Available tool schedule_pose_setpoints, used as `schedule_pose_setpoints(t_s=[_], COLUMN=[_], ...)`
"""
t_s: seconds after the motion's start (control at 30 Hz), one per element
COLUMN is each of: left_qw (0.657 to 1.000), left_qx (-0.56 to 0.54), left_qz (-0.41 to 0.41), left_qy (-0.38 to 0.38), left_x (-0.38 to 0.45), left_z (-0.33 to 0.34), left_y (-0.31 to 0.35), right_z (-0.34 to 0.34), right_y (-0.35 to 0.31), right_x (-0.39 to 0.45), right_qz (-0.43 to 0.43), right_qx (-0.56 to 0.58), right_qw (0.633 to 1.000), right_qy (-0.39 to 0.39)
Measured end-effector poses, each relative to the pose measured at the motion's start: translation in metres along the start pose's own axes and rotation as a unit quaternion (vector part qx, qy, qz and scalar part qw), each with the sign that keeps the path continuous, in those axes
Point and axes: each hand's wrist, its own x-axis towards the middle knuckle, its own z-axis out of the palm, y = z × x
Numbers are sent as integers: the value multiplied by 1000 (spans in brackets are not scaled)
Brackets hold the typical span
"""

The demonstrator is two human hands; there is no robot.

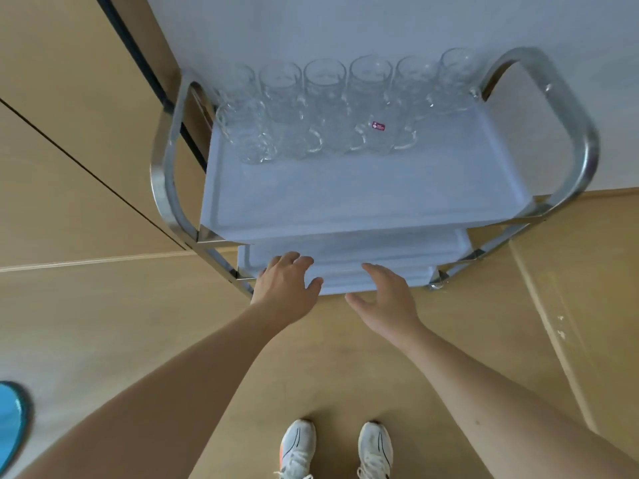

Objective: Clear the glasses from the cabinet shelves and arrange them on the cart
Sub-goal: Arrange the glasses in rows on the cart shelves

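Clear glass mugs [325, 108] with handles stand upright on the top tray [363, 198] of the cart [567, 133]. Six form a row along the tray's far edge, running from its far left corner to its far right corner, and one more [247, 133] stands just in front of that row at the left edge. They stand close together; whether neighbours touch cannot be told through the clear glass. One mug near the middle of the row carries a small red label [378, 126]. The near half of the tray shows only its pale surface.

Below the tray's near edge you see the lower shelf [397, 250] of the cart, also pale, framed by the metal tubes that rise into looped handles at the left and right ends.

Your left hand [287, 281] reaches toward the near edge of the lower shelf, fingers loosely spread and slightly bent, holding nothing. Your right hand [387, 299] lies beside it, palm turned inward, fingers relaxed and thumb out, also holding nothing. Whether either hand touches the shelf cannot be told.

The cart stands against a pale wall [345, 25], with a tan cabinet door [69, 98] to its left. Your white shoes [337, 447] rest on the tan floor [138, 323] at the bottom edge, and a blue object [12, 420] shows at the lower left corner.
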Motion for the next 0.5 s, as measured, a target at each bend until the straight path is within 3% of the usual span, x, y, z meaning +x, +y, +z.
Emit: schedule_pose_setpoints(t_s=[0.17,0.5], left_qw=[998,961], left_qx=[24,41], left_qz=[53,269], left_qy=[-15,-42], left_x=[-39,-78], left_z=[-57,-76], left_y=[37,189], right_z=[-63,-150], right_y=[-16,0], right_x=[-69,-186], right_qz=[20,170], right_qx=[-71,-13], right_qw=[997,969], right_qy=[14,180])
